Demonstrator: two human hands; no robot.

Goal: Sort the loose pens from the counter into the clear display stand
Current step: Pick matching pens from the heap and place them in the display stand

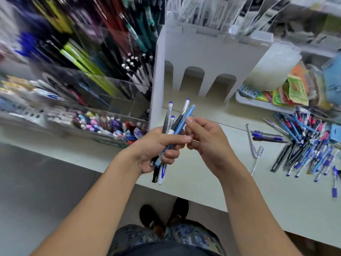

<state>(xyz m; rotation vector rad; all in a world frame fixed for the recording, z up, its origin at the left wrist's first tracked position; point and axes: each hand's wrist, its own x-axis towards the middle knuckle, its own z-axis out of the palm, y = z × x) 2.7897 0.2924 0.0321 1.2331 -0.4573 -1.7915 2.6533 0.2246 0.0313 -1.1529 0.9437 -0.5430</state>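
Note:
My left hand (156, 146) grips a bunch of pens (172, 122) upright over the counter edge: blue, black and white barrels, tips fanned upward. My right hand (204, 143) is just right of the bunch, with its thumb and fingertips touching the light-blue pen (186, 118) near the top. A big heap of loose pens (302, 145) lies on the counter at the right. The clear display stand (103, 89) fills the left, its tiered compartments packed with coloured pens; this area is blurred.
A white slotted stand (208, 58) rises straight behind my hands. A white tray (258, 103) with colourful packets and a translucent container (273, 65) sit at the back right. The pale counter (212, 182) has its near edge below my hands; my feet show beneath.

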